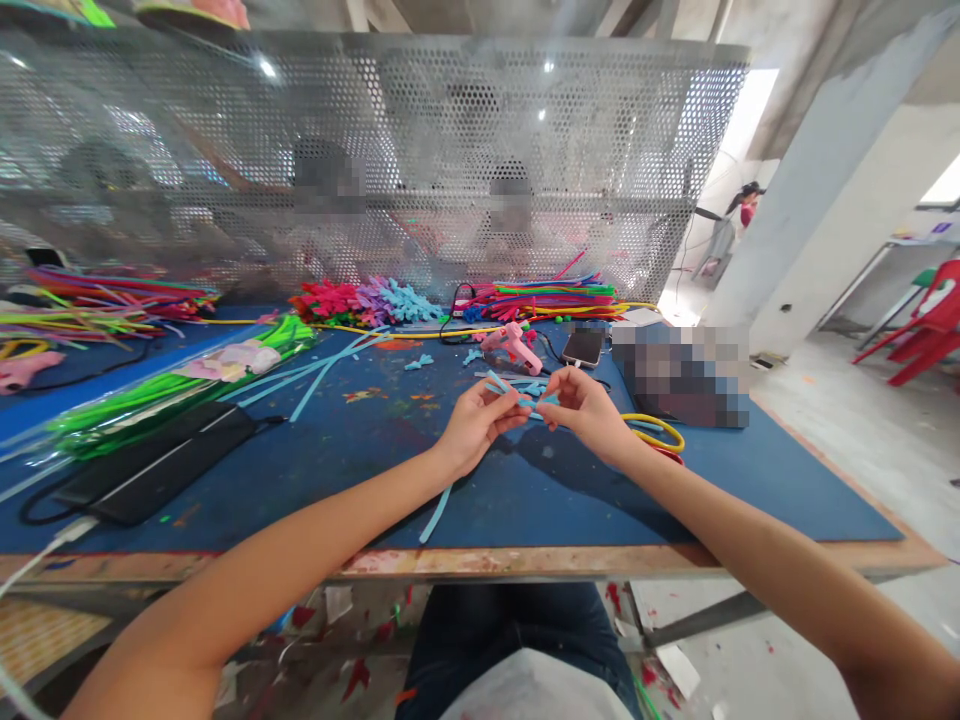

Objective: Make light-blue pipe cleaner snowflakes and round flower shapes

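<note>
Closest in, both hands met over the blue desk (525, 500). The left hand (474, 425) and right hand (589, 408) each had fingers pinched shut on the same light blue pipe cleaner (525, 395), held just above the desk between them. Looked to me like the bending or twisting step, with the piece half shaped. My guess is the next move needs a tight fingertip pinch and a short turn so the fuzzy wire keeps its bend.

One loose blue strip (436, 512) lay near the desk edge under the left wrist. A bit further back sat a pink glue gun (514, 345) and a phone (583, 347), with a yellow cord (660, 430) to the right.

Containers: honestly none that I could make out. The green pipe cleaners (180, 385) sat in a clear wrapper, the rest in open piles by the metal mesh screen (420, 150), finished fuzzy shapes (367, 300) included.
</note>
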The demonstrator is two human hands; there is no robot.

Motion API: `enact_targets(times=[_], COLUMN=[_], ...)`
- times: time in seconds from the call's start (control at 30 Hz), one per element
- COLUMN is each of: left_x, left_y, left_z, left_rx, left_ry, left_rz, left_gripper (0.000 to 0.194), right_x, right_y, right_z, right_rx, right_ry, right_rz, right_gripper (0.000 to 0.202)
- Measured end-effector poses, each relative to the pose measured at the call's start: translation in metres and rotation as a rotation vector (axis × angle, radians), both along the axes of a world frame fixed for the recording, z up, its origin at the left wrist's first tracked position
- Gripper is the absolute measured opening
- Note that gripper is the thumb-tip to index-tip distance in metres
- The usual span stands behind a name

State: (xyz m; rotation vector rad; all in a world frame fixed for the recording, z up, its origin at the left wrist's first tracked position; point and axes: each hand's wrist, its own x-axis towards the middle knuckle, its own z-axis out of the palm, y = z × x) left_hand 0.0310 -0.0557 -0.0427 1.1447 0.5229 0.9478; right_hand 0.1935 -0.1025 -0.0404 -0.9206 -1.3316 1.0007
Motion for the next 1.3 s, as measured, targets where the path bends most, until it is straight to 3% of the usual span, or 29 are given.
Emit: enact_targets(times=[0.07,0.27,0.4,0.53,0.6,0.7,0.8,0.93,1.07,1.17,1.3], left_x=[0.000,-0.008,-0.009,-0.008,-0.011,-0.019,-0.028,-0.032,-0.030,-0.028,-0.024], left_y=[-0.001,0.003,0.003,0.002,0.002,0.006,0.011,0.009,0.006,0.006,0.002], left_z=[0.000,0.006,0.008,0.006,0.005,0.008,0.013,0.020,0.023,0.021,0.019], left_rx=[0.046,0.426,0.485,0.601,0.782,1.195,1.453,1.384,1.309,1.422,1.640], left_ry=[0.033,0.222,0.263,0.325,0.374,0.462,0.569,0.695,0.697,0.755,0.865], left_rz=[0.004,0.069,0.043,0.030,0.116,0.235,0.136,-0.028,-0.037,0.004,0.099], left_gripper=[0.024,0.023,0.023,0.024,0.025,0.028,0.020,0.022,0.020,0.016,0.019], right_x=[-0.001,-0.004,-0.005,-0.006,-0.005,-0.003,-0.001,-0.002,-0.006,-0.008,-0.008], right_y=[0.000,-0.005,-0.007,-0.008,-0.008,-0.008,-0.008,-0.009,-0.012,-0.013,-0.012], right_z=[-0.001,-0.004,-0.004,-0.001,0.001,0.002,0.001,0.000,0.001,0.001,-0.001], right_rx=[0.007,-0.268,-0.278,-0.373,-0.395,-0.453,-0.562,-0.679,-0.724,-0.651,-0.422], right_ry=[-0.042,-0.069,-0.059,0.086,0.168,0.264,0.351,0.384,0.374,0.337,0.137], right_rz=[-0.018,0.145,0.165,0.183,0.161,0.194,0.265,0.341,0.366,0.299,0.168], right_gripper=[0.028,0.025,0.028,0.020,0.016,0.014,0.015,0.018,0.017,0.016,0.011])
